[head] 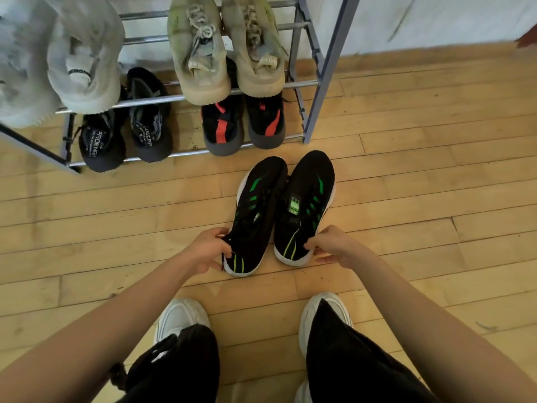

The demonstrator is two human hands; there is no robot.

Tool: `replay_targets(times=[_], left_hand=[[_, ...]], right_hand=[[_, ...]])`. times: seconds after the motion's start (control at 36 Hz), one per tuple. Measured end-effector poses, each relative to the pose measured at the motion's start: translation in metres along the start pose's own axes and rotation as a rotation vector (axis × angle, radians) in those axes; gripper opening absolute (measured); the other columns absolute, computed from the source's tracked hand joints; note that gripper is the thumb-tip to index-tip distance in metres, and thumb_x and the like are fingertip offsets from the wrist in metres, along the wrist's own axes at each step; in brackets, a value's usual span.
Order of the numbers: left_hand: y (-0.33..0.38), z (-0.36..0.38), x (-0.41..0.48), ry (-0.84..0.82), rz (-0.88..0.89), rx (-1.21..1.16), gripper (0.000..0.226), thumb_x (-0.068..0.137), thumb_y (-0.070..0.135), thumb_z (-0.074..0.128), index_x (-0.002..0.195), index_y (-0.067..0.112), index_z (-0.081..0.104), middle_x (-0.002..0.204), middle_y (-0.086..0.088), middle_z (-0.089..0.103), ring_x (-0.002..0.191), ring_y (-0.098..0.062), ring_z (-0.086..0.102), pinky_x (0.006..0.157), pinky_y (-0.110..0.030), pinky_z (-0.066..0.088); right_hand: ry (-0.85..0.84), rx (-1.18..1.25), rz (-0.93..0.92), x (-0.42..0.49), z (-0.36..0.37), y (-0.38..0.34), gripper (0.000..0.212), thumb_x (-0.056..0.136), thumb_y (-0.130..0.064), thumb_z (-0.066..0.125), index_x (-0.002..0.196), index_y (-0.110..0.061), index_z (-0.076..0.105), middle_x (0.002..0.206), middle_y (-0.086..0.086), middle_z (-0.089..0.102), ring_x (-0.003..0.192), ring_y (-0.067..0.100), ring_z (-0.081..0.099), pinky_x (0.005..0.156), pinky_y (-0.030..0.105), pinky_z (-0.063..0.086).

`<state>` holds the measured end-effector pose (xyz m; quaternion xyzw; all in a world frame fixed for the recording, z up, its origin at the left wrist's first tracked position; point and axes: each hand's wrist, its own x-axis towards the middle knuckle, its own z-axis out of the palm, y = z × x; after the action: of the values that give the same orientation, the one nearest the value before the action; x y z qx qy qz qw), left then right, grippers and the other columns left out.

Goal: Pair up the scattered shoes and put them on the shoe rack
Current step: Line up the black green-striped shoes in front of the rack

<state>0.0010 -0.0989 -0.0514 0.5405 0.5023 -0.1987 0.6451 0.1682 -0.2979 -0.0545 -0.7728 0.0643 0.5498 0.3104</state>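
Two black shoes with green stripes stand side by side on the wooden floor, toes toward the rack: the left shoe (255,210) and the right shoe (305,205). My left hand (207,251) pinches the heel collar of the left shoe. My right hand (334,247) curls round the heel of the right shoe. The grey metal shoe rack (312,82) stands just beyond them. Its upper shelf holds a beige pair (223,50) and a pale grey pair (58,59). Its lower shelf holds a black pair (125,132) and a black-and-red pair (244,123).
My own feet in white shoes (183,318) stand close behind the green-striped pair, with black trousers over them. A white wall (436,18) runs behind the rack. Bare wooden floor (421,141) spreads to the right of the rack and to the left of the pair.
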Motion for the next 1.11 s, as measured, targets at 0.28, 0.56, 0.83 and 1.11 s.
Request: replay_targets(times=[0.28, 0.56, 0.83, 1.11], left_hand=[[-0.006, 0.002, -0.009, 0.067, 0.098, -0.088, 0.067, 0.074, -0.025, 0.043, 0.133, 0.007, 0.046, 0.120, -0.009, 0.053, 0.107, -0.032, 0.052, 0.082, -0.050, 0.052], [0.019, -0.002, -0.041, 0.157, 0.327, -0.148, 0.063, 0.072, -0.024, 0.039, 0.125, 0.009, 0.049, 0.128, -0.012, 0.051, 0.108, -0.032, 0.051, 0.079, -0.044, 0.049], [0.059, -0.009, -0.094, 0.156, 0.503, -0.250, 0.063, 0.073, -0.024, 0.039, 0.117, 0.019, 0.052, 0.123, -0.007, 0.054, 0.115, -0.033, 0.052, 0.086, -0.046, 0.049], [0.100, -0.022, -0.157, 0.117, 0.725, -0.346, 0.066, 0.073, -0.025, 0.045, 0.110, 0.028, 0.057, 0.117, 0.000, 0.059, 0.107, -0.020, 0.058, 0.088, -0.039, 0.054]], right_hand=[[0.052, 0.181, -0.097, -0.014, 0.004, 0.014, 0.064, 0.079, 0.013, 0.064, 0.134, -0.005, 0.040, 0.119, 0.022, 0.060, 0.098, 0.031, 0.065, 0.067, 0.032, 0.059], [0.278, 0.048, -0.415, -0.056, 0.007, 0.010, 0.058, 0.084, 0.006, 0.059, 0.133, -0.019, 0.040, 0.119, 0.005, 0.057, 0.104, 0.022, 0.058, 0.081, 0.038, 0.058], [0.465, 0.054, -0.713, -0.110, -0.008, -0.032, 0.050, 0.089, -0.007, 0.062, 0.133, -0.024, 0.043, 0.116, -0.004, 0.057, 0.105, 0.013, 0.056, 0.073, 0.016, 0.047], [0.507, 0.066, -0.903, -0.180, -0.018, -0.090, 0.051, 0.091, -0.007, 0.059, 0.135, -0.025, 0.041, 0.112, -0.010, 0.053, 0.106, 0.007, 0.051, 0.086, 0.024, 0.043]])
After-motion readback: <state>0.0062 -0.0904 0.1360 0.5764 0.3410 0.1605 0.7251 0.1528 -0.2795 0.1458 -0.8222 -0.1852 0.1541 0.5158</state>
